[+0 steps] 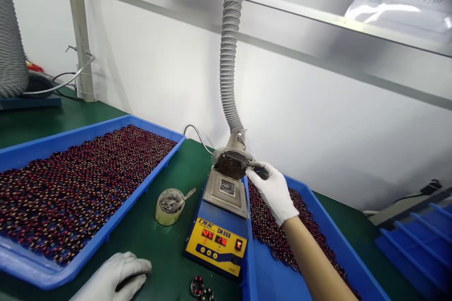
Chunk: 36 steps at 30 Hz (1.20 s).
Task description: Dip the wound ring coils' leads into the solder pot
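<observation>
My right hand, in a white glove, reaches over the right blue tray of dark red wound coils. Its fingers pinch the rim of the round fume hood at the end of the grey ribbed hose. The hood hangs just behind the solder pot, a blue and yellow unit with red number displays. My left hand, also gloved, rests curled on the green table near the front edge; whether it holds anything is hidden. Two loose coils lie between my left hand and the solder pot.
A large blue tray packed with several red coils fills the left. A small round tin with grey dross and a spoon stands beside the solder pot. Stacked blue trays sit at far right. A white wall backs the bench.
</observation>
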### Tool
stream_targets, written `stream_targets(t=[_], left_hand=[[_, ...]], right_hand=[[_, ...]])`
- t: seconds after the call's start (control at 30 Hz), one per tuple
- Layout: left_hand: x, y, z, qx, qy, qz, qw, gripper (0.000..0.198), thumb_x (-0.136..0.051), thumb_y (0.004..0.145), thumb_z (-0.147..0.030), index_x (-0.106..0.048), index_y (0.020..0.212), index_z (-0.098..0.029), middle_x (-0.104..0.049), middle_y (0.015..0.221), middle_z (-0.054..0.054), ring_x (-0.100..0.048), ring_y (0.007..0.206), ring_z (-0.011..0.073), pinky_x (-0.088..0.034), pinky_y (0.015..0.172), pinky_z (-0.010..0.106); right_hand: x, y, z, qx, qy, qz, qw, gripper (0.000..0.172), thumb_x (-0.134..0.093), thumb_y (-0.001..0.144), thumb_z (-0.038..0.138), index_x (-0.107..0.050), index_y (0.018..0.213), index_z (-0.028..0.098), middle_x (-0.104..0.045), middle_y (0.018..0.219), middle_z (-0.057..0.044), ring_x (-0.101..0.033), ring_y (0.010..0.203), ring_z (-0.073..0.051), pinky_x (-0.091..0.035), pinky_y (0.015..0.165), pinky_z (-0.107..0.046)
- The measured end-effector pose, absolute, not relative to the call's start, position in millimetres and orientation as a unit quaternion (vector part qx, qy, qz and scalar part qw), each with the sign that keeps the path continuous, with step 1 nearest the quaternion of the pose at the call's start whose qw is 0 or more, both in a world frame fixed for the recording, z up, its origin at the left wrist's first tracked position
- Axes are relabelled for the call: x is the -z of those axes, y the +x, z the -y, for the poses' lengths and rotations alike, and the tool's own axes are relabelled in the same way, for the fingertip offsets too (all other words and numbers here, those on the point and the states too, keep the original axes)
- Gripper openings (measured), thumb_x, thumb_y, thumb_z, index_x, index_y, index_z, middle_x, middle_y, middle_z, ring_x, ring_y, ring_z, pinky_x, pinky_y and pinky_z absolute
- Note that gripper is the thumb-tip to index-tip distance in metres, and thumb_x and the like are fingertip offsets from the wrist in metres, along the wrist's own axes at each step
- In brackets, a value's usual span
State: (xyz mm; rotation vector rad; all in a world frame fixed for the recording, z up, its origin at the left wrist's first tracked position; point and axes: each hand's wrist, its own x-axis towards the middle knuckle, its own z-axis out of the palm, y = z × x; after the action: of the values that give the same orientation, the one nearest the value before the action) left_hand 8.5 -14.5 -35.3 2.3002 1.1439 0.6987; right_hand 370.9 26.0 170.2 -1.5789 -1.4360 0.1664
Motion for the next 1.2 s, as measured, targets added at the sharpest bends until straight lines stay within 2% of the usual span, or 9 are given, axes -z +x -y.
stream_targets(t=[0.3, 0.43, 0.6, 0.7, 0.8, 0.87, 1.03, 1.13, 1.2], left_hand=[[22, 10, 11, -0.261, 0.806, -0.452, 0.278, 0.024, -0.055, 0.084, -0.042, -0.072, 0.098, -0.032, -0.073, 0.098, -0.001, -0.068, 0.094, 0.0205, -0.054, 0.088, 0.027], [16, 11, 13, -0.277, 0.811, -0.440, 0.266, 0.025, -0.055, 0.085, -0.041, -0.073, 0.098, -0.029, -0.074, 0.096, 0.001, -0.069, 0.091, 0.0210, -0.055, 0.085, 0.028], [9, 9, 16, -0.283, 0.825, -0.419, 0.252, 0.026, -0.055, 0.085, -0.044, -0.073, 0.098, -0.029, -0.074, 0.095, 0.001, -0.069, 0.091, 0.0210, -0.055, 0.084, 0.028], [13, 7, 15, -0.277, 0.834, -0.413, 0.240, 0.027, -0.056, 0.085, -0.045, -0.072, 0.099, -0.029, -0.073, 0.097, 0.001, -0.068, 0.093, 0.0217, -0.054, 0.086, 0.029], [19, 5, 12, -0.260, 0.841, -0.408, 0.241, 0.029, -0.056, 0.084, -0.047, -0.072, 0.101, -0.029, -0.073, 0.100, 0.002, -0.068, 0.095, 0.0221, -0.054, 0.087, 0.030], [21, 5, 10, -0.256, 0.842, -0.407, 0.244, 0.030, -0.055, 0.085, -0.048, -0.071, 0.101, -0.029, -0.073, 0.101, 0.002, -0.068, 0.096, 0.0222, -0.054, 0.087, 0.030], [25, 5, 8, -0.261, 0.842, -0.405, 0.243, 0.031, -0.056, 0.084, -0.050, -0.072, 0.100, -0.028, -0.073, 0.101, 0.001, -0.068, 0.094, 0.0217, -0.054, 0.086, 0.028], [23, 6, 8, -0.261, 0.842, -0.404, 0.242, 0.032, -0.055, 0.085, -0.049, -0.072, 0.100, -0.027, -0.073, 0.101, 0.002, -0.068, 0.095, 0.0217, -0.054, 0.087, 0.028], [19, 6, 10, -0.254, 0.845, -0.403, 0.241, 0.032, -0.053, 0.086, -0.048, -0.071, 0.101, -0.027, -0.073, 0.101, 0.002, -0.068, 0.095, 0.0216, -0.053, 0.087, 0.029]], right_hand=[[-206, 330, 37, -0.234, -0.576, 0.560, 0.548, 0.032, -0.070, 0.073, 0.043, -0.066, 0.089, 0.015, -0.067, 0.080, -0.004, -0.058, 0.066, -0.015, -0.050, 0.063, -0.028], [-205, 333, 59, -0.246, -0.564, 0.543, 0.571, 0.035, -0.070, 0.074, 0.044, -0.063, 0.093, 0.016, -0.065, 0.084, -0.006, -0.060, 0.069, -0.017, -0.051, 0.067, -0.032], [-173, 365, 86, -0.166, -0.605, 0.512, 0.586, 0.034, -0.057, 0.079, 0.047, -0.049, 0.102, 0.023, -0.061, 0.100, -0.005, -0.063, 0.090, -0.021, -0.051, 0.082, -0.039], [-139, 388, 99, -0.115, -0.684, 0.514, 0.505, 0.032, -0.057, 0.079, 0.044, -0.051, 0.102, 0.022, -0.063, 0.097, -0.005, -0.064, 0.089, -0.022, -0.051, 0.082, -0.040], [-104, 401, 108, -0.096, -0.760, 0.541, 0.348, 0.024, -0.062, 0.079, 0.042, -0.060, 0.088, 0.020, -0.066, 0.082, -0.004, -0.065, 0.078, -0.022, -0.052, 0.076, -0.040], [-85, 403, 109, -0.075, -0.790, 0.557, 0.243, 0.024, -0.060, 0.084, 0.042, -0.063, 0.087, 0.018, -0.066, 0.081, -0.003, -0.064, 0.076, -0.020, -0.051, 0.077, -0.040], [-64, 404, 103, 0.009, -0.809, 0.584, 0.063, 0.024, -0.058, 0.089, 0.036, -0.062, 0.100, 0.015, -0.062, 0.113, -0.007, -0.056, 0.108, -0.023, -0.043, 0.094, -0.047], [-64, 407, 99, 0.065, -0.812, 0.579, 0.021, 0.020, -0.063, 0.085, 0.030, -0.064, 0.098, 0.015, -0.053, 0.129, -0.009, -0.045, 0.123, -0.028, -0.036, 0.101, -0.053], [-69, 406, 97, 0.093, -0.811, 0.577, 0.019, 0.016, -0.065, 0.081, 0.024, -0.066, 0.093, 0.013, -0.053, 0.130, -0.013, -0.044, 0.124, -0.032, -0.037, 0.099, -0.053]])
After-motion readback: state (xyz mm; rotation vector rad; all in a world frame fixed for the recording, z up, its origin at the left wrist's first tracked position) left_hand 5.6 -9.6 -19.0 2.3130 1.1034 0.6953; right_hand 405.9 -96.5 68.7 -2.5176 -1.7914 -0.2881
